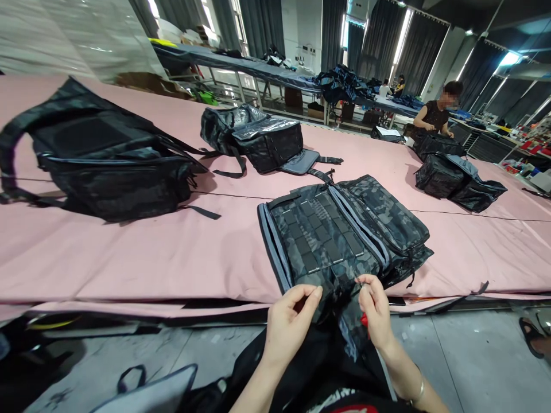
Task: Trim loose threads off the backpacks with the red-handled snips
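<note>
A dark camouflage backpack [340, 229] lies flat on the pink table [142, 252], its near end hanging over the front edge toward me. My left hand [288, 324] pinches the fabric at that near edge, fingers closed on it. My right hand [376, 312] is closed too, fingertips on the same edge, with a small red tool [364, 321] showing under its palm.
Other dark backpacks lie on the table: a big one [107, 166] at the left, an opened one [258, 137] behind, two [456, 178] at the right. A seated person [437, 115] works at the far right. Black bags [142, 390] sit on the grey floor by my legs.
</note>
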A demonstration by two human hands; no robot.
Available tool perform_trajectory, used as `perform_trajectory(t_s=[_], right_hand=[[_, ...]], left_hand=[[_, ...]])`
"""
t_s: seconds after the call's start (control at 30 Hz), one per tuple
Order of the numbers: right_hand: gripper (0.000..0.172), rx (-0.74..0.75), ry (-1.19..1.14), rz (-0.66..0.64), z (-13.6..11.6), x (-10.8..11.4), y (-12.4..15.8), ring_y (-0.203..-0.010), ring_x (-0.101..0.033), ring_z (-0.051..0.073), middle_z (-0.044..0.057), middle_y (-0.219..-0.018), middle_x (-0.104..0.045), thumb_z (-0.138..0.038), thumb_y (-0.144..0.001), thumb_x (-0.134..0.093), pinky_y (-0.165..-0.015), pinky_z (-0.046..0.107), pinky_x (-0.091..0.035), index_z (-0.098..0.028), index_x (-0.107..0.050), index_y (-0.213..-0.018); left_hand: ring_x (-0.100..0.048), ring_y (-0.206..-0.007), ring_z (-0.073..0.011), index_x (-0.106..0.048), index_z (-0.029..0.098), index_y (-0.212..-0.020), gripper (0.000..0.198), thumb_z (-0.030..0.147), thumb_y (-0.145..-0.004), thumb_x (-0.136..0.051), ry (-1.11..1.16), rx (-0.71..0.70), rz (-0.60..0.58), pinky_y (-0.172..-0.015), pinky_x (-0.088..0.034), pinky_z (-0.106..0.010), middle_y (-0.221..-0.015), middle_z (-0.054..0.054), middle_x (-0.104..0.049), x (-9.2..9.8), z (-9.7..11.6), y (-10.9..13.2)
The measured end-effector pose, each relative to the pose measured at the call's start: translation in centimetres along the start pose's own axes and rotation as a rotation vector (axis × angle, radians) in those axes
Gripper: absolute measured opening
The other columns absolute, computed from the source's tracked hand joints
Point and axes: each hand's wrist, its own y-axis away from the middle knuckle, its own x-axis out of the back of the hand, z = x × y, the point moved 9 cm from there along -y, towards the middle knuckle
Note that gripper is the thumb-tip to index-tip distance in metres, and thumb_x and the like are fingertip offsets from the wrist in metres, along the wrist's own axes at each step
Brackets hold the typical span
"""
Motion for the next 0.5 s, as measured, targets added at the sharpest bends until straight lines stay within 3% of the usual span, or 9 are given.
perform_trajectory(t_s=[0.17,0.3,0.5], right_hand=[[0.022,0.231,0.237,-0.038,-1.7,-0.5,1.5,-0.058,-0.051,0.010,-0.001,-0.074,-0.058,-0.028,-0.081,-0.059,-0.053,0.021,-0.040,-0.021,-0.053,-0.102],[0.017,0.381,0.376,-0.044,-2.8,-0.9,1.8,-0.059,-0.056,0.011,0.001,-0.080,-0.065,-0.024,-0.080,-0.059,-0.055,0.022,-0.044,-0.021,-0.059,-0.097],[0.015,0.152,0.364,0.040,-1.0,1.9,0.7,-0.058,-0.056,0.011,0.000,-0.070,-0.063,-0.031,-0.082,-0.056,-0.053,0.021,-0.043,-0.018,-0.058,-0.089]], left_hand=[[-0.046,-0.060,-0.0129,-0.059,0.017,-0.065,0.028,0.043,-0.075,-0.057,0.045,0.043,0.000,-0.057,-0.037,-0.023,-0.061,0.001,-0.053,-0.2,-0.3,0.0],[-0.048,-0.062,-0.0132,-0.059,0.018,-0.065,0.027,0.042,-0.076,-0.057,0.026,0.010,-0.036,-0.059,-0.037,-0.023,-0.063,0.001,-0.054,-0.4,0.2,0.0],[-0.045,-0.059,-0.0122,-0.056,0.018,-0.064,0.028,0.041,-0.078,-0.055,-0.036,-0.056,-0.064,-0.056,-0.036,-0.023,-0.062,0.001,-0.050,-0.3,0.5,0.1]])
